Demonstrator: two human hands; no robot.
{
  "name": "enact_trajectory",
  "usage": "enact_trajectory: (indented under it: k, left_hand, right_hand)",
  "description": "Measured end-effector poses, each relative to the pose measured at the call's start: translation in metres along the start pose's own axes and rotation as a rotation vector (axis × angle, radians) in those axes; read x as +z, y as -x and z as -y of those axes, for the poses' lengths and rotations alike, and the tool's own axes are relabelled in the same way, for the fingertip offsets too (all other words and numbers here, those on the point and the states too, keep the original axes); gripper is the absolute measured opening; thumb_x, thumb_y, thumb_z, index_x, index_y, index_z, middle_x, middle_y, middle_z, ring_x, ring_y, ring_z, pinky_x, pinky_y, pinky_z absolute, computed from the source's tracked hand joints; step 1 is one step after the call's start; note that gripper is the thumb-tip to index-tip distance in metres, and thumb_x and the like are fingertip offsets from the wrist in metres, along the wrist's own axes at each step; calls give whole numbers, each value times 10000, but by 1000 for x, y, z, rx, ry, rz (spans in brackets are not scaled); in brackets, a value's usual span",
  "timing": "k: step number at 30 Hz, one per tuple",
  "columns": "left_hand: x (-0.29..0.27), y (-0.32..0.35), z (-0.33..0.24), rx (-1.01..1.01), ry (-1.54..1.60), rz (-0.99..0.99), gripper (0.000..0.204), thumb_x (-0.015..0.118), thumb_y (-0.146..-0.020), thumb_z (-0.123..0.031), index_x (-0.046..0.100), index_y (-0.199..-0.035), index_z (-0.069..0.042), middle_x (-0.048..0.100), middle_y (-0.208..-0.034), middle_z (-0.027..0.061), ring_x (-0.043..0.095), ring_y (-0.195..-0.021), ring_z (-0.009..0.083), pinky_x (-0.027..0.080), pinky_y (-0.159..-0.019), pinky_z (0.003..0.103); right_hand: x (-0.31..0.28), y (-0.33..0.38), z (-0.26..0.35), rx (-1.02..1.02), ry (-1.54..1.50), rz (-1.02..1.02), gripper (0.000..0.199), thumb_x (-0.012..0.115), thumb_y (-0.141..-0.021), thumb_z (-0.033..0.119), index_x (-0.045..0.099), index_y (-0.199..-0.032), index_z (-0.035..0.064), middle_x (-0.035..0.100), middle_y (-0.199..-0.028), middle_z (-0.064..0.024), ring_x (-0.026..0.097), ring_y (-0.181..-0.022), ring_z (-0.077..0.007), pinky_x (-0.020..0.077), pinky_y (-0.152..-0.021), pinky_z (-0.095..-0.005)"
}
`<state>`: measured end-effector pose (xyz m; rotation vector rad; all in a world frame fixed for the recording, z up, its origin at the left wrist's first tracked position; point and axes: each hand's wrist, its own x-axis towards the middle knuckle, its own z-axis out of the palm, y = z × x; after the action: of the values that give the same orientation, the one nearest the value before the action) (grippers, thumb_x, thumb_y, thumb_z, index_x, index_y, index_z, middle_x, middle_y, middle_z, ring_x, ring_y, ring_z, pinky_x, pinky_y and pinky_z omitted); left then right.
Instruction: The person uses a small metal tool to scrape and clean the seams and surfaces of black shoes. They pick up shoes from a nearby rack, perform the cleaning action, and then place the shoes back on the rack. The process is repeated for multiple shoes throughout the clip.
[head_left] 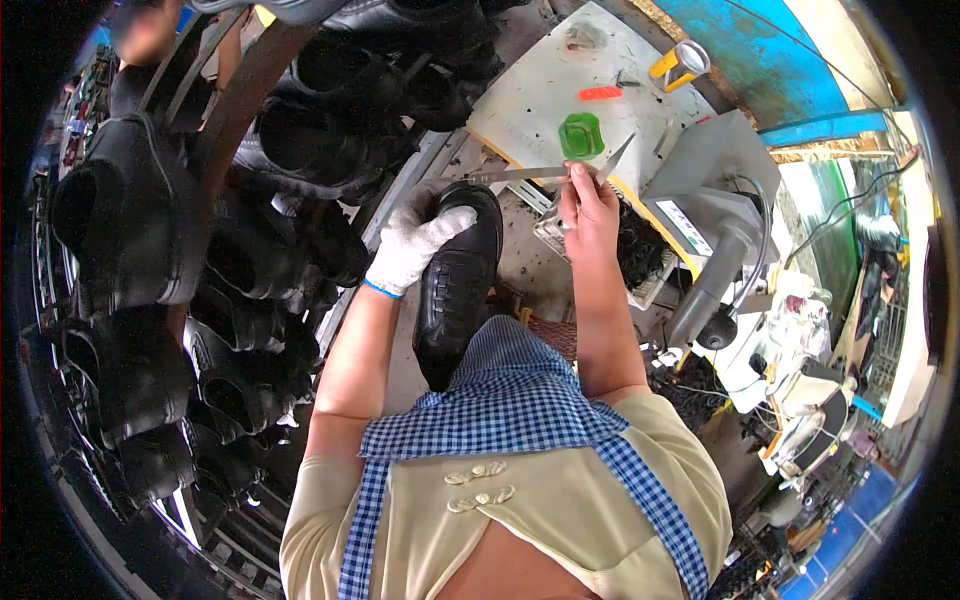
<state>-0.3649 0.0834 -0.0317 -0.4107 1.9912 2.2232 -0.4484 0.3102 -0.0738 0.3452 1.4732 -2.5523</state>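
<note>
Black leather shoe (455, 285) rests on my lap against the checked apron (520, 400), toe up, beside the rack of black shoes (180, 260). My gloved left hand (415, 245) clasps its toe. My bare right hand (590, 210) pinches long metal scissors (560, 172), blades apart just above the toe. I judge trimming is underway; many racked shoes remain.

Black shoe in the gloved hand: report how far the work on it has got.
Done: racks of black shoes hang at left. In hand: left hand grips the black shoe by its toe; right hand holds long scissors beside it. Left: cannot tell.
</note>
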Motion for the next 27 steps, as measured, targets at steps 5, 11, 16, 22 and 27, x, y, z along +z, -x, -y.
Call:
enact_trajectory:
  k: [5,11,16,22,27]
  left_hand:
    - [-3,15,-6,-21,23,-15,603,831,-779,-344,613,-1232,-11,650,-1150,74,584,-1057,161,448,-977,311]
    - [-12,23,0,-20,-7,-88,563,816,-797,-332,616,-1217,-14,648,-1128,64,583,-1042,152,456,-964,308]
    - [-16,29,-4,-19,47,-81,536,803,-807,-309,617,-1213,-12,647,-1124,61,583,-1032,154,461,-952,306]
    - [-13,41,-22,-7,31,-102,517,783,-810,-263,611,-1223,-4,643,-1124,61,583,-1025,158,462,-938,301]
    - [-15,53,-16,29,159,-124,437,799,-815,-199,627,-1159,9,668,-1080,87,610,-969,152,501,-882,304]
  right_hand:
    - [15,24,12,-152,169,58,162,635,-977,140,673,-1032,-8,640,-843,-62,430,-497,-49,313,-445,-203]
    - [20,55,31,-675,550,353,71,604,-927,-37,661,-970,-39,678,-942,-114,543,-541,-83,429,-482,-218]
    - [1,49,30,-587,463,190,97,615,-959,54,670,-988,-20,675,-929,-110,539,-554,-75,423,-484,-202]
    - [-82,-71,-33,-471,442,-405,218,677,-953,194,717,-1045,0,699,-864,-53,580,-645,-80,427,-484,-205]
    - [-141,-139,-85,-466,599,-544,345,717,-911,253,692,-1101,-34,702,-815,-97,633,-714,-163,519,-645,-338]
